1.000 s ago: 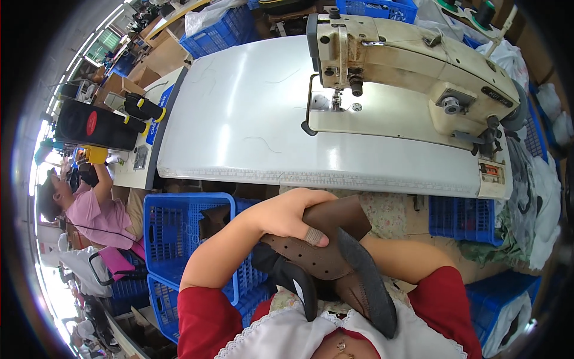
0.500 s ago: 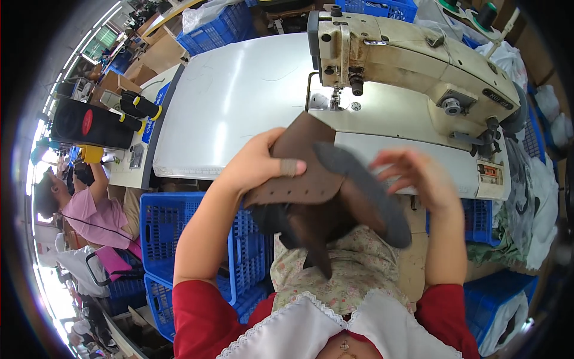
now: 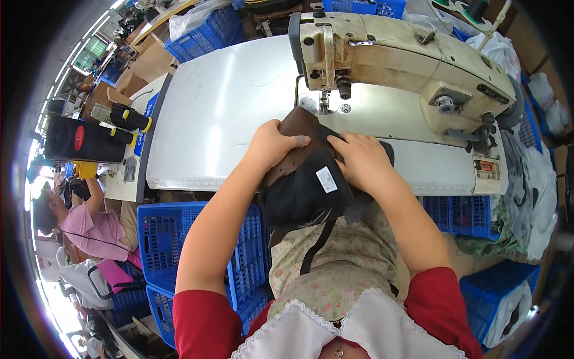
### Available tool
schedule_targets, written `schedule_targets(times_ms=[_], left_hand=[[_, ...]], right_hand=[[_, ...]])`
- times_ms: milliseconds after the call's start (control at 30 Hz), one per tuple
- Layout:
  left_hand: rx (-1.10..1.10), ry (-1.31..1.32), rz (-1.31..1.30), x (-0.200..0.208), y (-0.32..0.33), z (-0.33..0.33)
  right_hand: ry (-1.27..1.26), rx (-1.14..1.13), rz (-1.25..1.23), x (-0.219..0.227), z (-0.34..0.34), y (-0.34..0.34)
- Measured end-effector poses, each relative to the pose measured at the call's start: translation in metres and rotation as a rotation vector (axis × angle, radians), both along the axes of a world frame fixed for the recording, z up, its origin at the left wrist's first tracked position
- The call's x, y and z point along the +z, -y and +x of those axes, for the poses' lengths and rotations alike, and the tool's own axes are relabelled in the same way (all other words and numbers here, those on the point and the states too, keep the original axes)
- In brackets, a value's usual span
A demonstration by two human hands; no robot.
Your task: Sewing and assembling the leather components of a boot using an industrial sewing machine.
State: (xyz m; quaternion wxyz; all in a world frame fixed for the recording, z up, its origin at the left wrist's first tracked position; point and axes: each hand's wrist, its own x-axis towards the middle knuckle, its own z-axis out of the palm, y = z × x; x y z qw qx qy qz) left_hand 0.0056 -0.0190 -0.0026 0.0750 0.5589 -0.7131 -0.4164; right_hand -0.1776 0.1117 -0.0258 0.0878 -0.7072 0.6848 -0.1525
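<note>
A sewn piece [image 3: 302, 200] of brown, leather-like panel and black fabric hangs between my two hands, over the near edge of the sewing table; its exact kind is unclear. My left hand [image 3: 274, 145] grips the brown part, thumb on top, with a tan wrap around the thumb. On the right, my right hand [image 3: 363, 158] holds the dark fabric, fingers bent over it. A small white label [image 3: 326, 179] shows on the black fabric, and a black strap [image 3: 317, 248] dangles toward my lap. The brown tip lies just in front of the sewing machine's needle area [image 3: 324, 103].
A cream sewing machine [image 3: 406, 54] stands on the white tabletop [image 3: 203, 119]. Blue crates [image 3: 170, 239] are stacked low at left; another blue crate [image 3: 499, 299] sits low at right. Beyond the left crates, a person in pink [image 3: 98, 224] works at another table.
My right hand, formerly free and blurred, has come in from the right and taken hold of the piece. The piece has turned, bringing the black fabric and white label into sight.
</note>
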Motion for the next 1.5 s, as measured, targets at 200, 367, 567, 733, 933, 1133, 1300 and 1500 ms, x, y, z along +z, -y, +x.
schedule_targets(times_ms=[200, 367, 567, 733, 933, 1133, 1300, 1500], left_hand=[[-0.138, 0.122, -0.154, -0.008, 0.015, -0.018], [-0.302, 0.346, -0.19, 0.003, 0.026, -0.025], [-0.512, 0.19, -0.24, 0.012, 0.031, -0.037], [-0.452, 0.059, -0.183, 0.022, 0.035, -0.025], [-0.492, 0.251, 0.026, 0.033, 0.055, -0.035], [-0.459, 0.057, 0.178, 0.009, 0.057, -0.041], [-0.316, 0.08, 0.019, 0.002, 0.064, -0.048], [-0.383, 0.223, -0.099, -0.004, 0.066, -0.057]], right_hand=[[-0.188, -0.107, -0.175, -0.035, -0.003, -0.008], [-0.033, -0.026, 0.348, 0.011, -0.01, 0.015], [0.067, 0.074, 0.229, -0.006, -0.042, 0.049], [0.251, 0.154, 0.304, -0.001, -0.049, 0.059], [0.504, 0.069, 0.212, -0.013, -0.048, 0.056], [0.481, -0.068, 0.191, -0.018, -0.051, 0.048], [0.343, -0.114, 0.194, -0.016, -0.059, 0.062], [0.227, -0.087, 0.45, -0.013, -0.063, 0.089]])
